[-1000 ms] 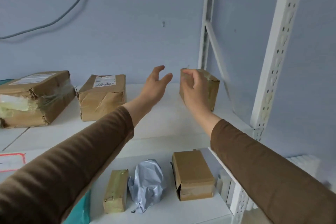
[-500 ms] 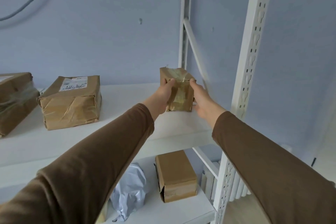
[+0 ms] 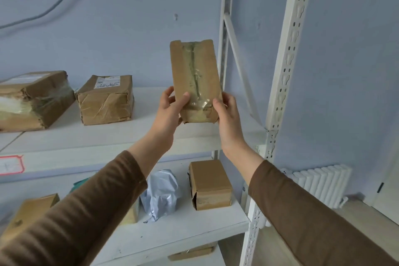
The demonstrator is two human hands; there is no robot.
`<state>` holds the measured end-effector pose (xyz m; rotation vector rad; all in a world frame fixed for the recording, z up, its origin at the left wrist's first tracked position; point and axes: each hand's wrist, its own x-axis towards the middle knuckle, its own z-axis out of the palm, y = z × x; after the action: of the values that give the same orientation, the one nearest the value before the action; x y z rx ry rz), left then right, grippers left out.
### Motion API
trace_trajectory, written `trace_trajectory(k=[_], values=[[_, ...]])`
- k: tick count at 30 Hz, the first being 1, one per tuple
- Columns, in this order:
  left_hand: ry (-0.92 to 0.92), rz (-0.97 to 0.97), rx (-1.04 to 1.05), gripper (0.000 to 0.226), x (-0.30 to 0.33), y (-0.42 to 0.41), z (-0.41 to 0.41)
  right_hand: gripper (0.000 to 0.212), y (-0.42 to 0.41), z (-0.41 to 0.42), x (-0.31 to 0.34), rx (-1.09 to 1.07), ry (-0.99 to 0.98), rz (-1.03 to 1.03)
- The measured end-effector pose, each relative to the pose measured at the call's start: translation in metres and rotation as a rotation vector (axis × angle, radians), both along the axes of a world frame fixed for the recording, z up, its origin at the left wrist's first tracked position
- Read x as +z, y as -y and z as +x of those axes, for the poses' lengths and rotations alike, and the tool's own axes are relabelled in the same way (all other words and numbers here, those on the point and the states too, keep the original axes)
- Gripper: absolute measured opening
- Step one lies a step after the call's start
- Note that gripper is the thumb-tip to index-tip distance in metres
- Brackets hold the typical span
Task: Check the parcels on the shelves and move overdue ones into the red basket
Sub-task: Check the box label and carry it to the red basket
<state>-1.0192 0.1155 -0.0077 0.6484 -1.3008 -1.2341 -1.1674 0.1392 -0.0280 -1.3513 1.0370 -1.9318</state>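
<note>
A small brown cardboard parcel (image 3: 194, 71) sealed with clear tape stands upright in the air above the upper shelf (image 3: 108, 136). My left hand (image 3: 169, 109) grips its lower left side, thumb on the front face. My right hand (image 3: 226, 114) grips its lower right side. Two larger taped brown parcels, one with a white label (image 3: 105, 101) and a torn one (image 3: 32, 101), sit on the upper shelf to the left. The red basket is not in view.
On the lower shelf (image 3: 205, 231) lie a brown box (image 3: 210, 185), a crumpled grey-blue mailer bag (image 3: 160, 194) and another brown parcel (image 3: 28, 211). The white perforated upright post (image 3: 282, 84) stands just right of my hands. A white radiator (image 3: 321, 183) lines the right wall.
Both hands reached to the small parcel at the back right of the upper shelf, closed round it, and lifted it off the shelf, turning it upright towards me.
</note>
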Motion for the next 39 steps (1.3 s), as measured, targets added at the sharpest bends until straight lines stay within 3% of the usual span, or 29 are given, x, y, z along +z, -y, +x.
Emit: trace_trajectory(k=[4,7,10,12,14,16,18,19,21,24,29,32,39], values=[[-0.023,-0.001,-0.026,0.051,-0.017,-0.039,0.015,0.051,-0.046,0.014,-0.017,-0.018,-0.182,-0.118],[-0.131,0.062,-0.113,0.058,-0.03,-0.059,0.023,0.033,-0.073,0.018,-0.02,-0.054,-0.308,-0.233],[-0.259,0.151,-0.2,0.053,-0.045,-0.078,0.03,0.038,-0.089,0.008,-0.018,-0.076,-0.393,-0.27],[-0.339,0.205,-0.248,0.054,-0.059,-0.086,0.035,0.052,-0.098,0.0,-0.018,-0.07,-0.436,-0.201],[-0.398,0.24,-0.293,0.057,-0.07,-0.091,0.039,0.079,-0.111,-0.004,-0.018,-0.024,-0.399,-0.058],[-0.427,0.267,-0.312,0.055,-0.079,-0.096,0.041,0.109,-0.124,-0.006,-0.018,0.12,-0.245,0.129],[-0.423,0.279,-0.324,0.053,-0.084,-0.101,0.04,0.122,-0.133,-0.011,-0.021,0.304,-0.095,0.297],[-0.404,0.28,-0.324,0.053,-0.086,-0.104,0.038,0.118,-0.135,-0.014,-0.024,0.389,-0.053,0.356],[-0.363,0.276,-0.301,0.052,-0.089,-0.108,0.033,0.09,-0.139,-0.019,-0.032,0.502,-0.003,0.393],[-0.269,0.223,-0.256,0.042,-0.093,-0.111,0.028,0.061,-0.144,-0.023,-0.042,0.492,0.059,0.329],[-0.04,0.036,-0.122,0.06,-0.096,-0.116,0.022,0.065,-0.145,-0.033,-0.054,0.35,0.07,0.221],[0.057,-0.017,-0.096,0.056,-0.094,-0.119,0.01,0.063,-0.142,-0.038,-0.061,0.31,0.058,0.217],[0.044,0.016,-0.09,0.069,-0.082,-0.131,-0.01,0.062,-0.141,-0.042,-0.07,0.287,-0.063,0.232]])
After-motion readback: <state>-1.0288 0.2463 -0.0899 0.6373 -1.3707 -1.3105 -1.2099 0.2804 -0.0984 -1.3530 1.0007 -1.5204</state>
